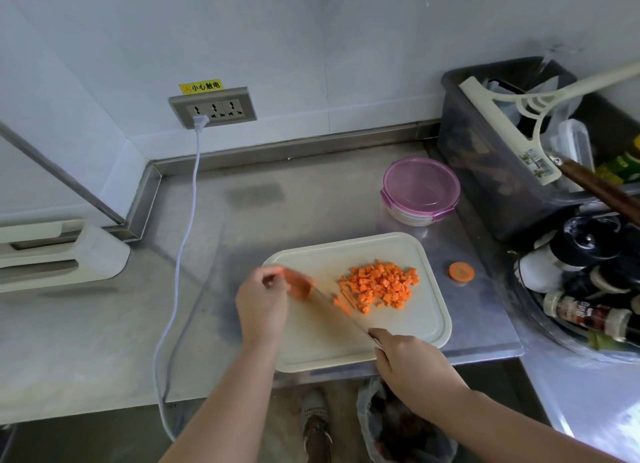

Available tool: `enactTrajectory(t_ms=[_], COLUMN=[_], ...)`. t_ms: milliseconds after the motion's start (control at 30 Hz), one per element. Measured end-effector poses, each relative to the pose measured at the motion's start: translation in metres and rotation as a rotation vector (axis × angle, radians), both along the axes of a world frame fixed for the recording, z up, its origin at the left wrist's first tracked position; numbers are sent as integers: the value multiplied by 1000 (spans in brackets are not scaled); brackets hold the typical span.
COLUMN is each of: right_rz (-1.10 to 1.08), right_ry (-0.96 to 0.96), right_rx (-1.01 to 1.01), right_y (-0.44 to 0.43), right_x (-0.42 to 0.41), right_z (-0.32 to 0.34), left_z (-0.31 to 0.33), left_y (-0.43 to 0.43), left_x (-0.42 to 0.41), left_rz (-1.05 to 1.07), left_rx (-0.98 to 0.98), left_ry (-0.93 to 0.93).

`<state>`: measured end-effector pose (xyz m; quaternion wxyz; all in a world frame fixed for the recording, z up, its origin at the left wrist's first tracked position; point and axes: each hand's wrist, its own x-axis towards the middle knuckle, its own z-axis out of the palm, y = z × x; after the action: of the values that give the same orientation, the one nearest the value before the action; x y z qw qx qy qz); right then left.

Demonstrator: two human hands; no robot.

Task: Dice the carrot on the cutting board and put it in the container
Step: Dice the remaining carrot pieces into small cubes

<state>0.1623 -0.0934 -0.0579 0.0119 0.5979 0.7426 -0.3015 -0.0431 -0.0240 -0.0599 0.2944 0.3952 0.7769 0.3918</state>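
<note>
A cream cutting board [408, 327] lies on the steel counter. On its right half sits a heap of diced carrot [384, 282], with a few thin carrot strips [346, 298] beside it. My left hand [263, 300] holds a blurred carrot chunk [299, 284] at the board's left edge. My right hand [412, 362] grips the knife handle at the board's front; the knife blade [332, 308] reaches diagonally toward the carrot chunk. The round container [420, 191] with a purple lid stands shut behind the board.
A cut carrot end [461, 271] lies on the counter right of the board. A dark bin [502, 158] with a squeegee and a bowl of spice bottles [585, 310] crowd the right. A white cord [180, 255] runs from the wall socket. A white appliance [59, 255] sits left.
</note>
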Motion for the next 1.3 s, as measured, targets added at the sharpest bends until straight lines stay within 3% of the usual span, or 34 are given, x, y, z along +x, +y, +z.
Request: enactTrajectory(t_ms=[33,100,167,233,400,633,833,1033,1300], right_rz=[26,54,79,106,199,386,388,130,-418], right_ry=[-20,-46,-70,-98,-177,-300,-282,-154,131], right_rx=[18,51,72,94,137,177,186,188,173], right_y=[0,0,1,1,-4,7,11,11,20], right_x=[1,4,7,12,28,33,49,75,83], right_z=[1,1,0,0,1,-4,2,12,14], left_z=[6,17,18,18,27,13,11,11,-11], left_y=[2,8,15,19,14,7,16,51,42], left_x=[-5,-8,-4,3,29,32,24,6,33], left_rz=[-31,-298,-681,-928,-1148,-1164,-1043,-732,-1048], left_rx=[70,112,40,-94,-313,-463,-387,-208,-177], left_ry=[65,200,344,519,704,686,568,529,727])
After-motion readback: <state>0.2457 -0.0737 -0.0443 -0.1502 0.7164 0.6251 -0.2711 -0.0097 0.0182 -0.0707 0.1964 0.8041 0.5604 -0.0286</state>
